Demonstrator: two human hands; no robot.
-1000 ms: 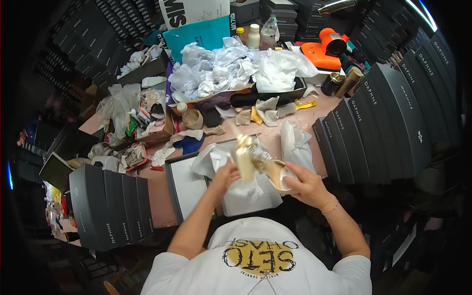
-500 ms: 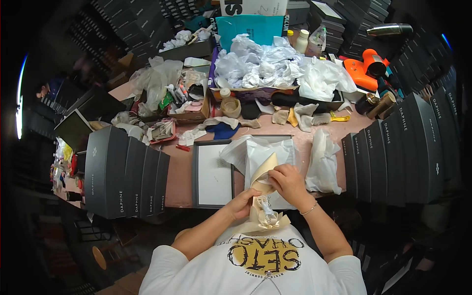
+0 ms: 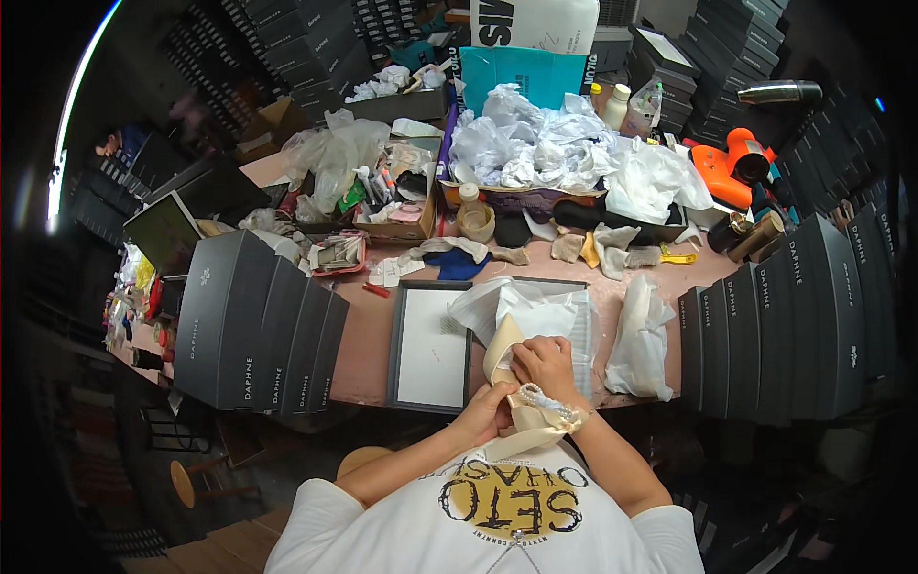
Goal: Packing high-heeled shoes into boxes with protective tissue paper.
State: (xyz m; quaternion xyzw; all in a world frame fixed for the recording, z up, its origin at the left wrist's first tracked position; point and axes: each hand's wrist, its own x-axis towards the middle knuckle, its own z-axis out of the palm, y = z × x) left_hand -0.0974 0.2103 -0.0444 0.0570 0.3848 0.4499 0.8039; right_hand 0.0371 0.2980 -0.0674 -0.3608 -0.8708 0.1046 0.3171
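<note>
Nearest the chest: one cream shoe (image 3: 503, 348), held between both hands just in front of the white shirt (image 3: 459, 536). Left hand (image 3: 486, 413) closed around its near left side; right hand (image 3: 545, 367) over its right side, fingers bent in at the opening. Cannot tell whether the right fingertips pinch anything; they are hidden.

Orientation: pointed toe faces away from the wearer, tipped slightly left; long axis runs from toe back toward the chest and a little right. Beaded strap (image 3: 547, 400) and loose cream ribbon (image 3: 521, 442) sit at the chest end, beside the right wrist.

Just beyond the toe: one dark open box (image 3: 574, 284) with white tissue (image 3: 540, 306) spread over it. Left of it, one shallow dark tray (image 3: 430, 344), white inside. Right of it, one white-wrapped bundle (image 3: 639, 342), apart from the hands.

Flanking: four dark boxes (image 3: 225, 325) visible on the left; at least five dark boxes (image 3: 813, 316) on the right, exact count uncertain.

Farther: one yellow-handled brush (image 3: 677, 258), one blue cloth (image 3: 456, 265), a heap of crumpled paper (image 3: 535, 143). Beyond and right: one orange device (image 3: 722, 177), three bottles (image 3: 616, 107).
</note>
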